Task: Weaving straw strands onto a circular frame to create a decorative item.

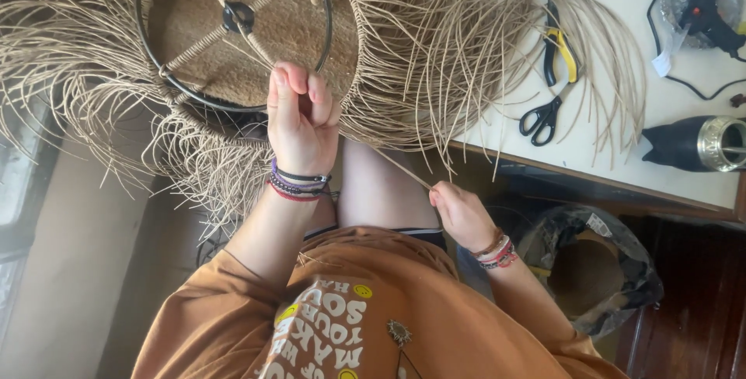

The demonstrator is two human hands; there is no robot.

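Observation:
A half-woven wicker piece [404,60] on a black metal ring frame [233,37] rests against my knees, with long loose tan strands fanning out all around. My left hand [301,122] is raised at its lower rim, fingers pinched shut on the weave. My right hand [462,216] sits lower, near my thigh, and grips one thin strand [400,167] that runs taut up to the weave. Both wrists carry several bracelets.
A white table [684,169] at the right holds black scissors [544,118], yellow-handled pliers [561,48], a black glue gun [707,10] on a clear dish, and a black and gold vessel [691,142]. A bin with a dark bag [598,270] stands below.

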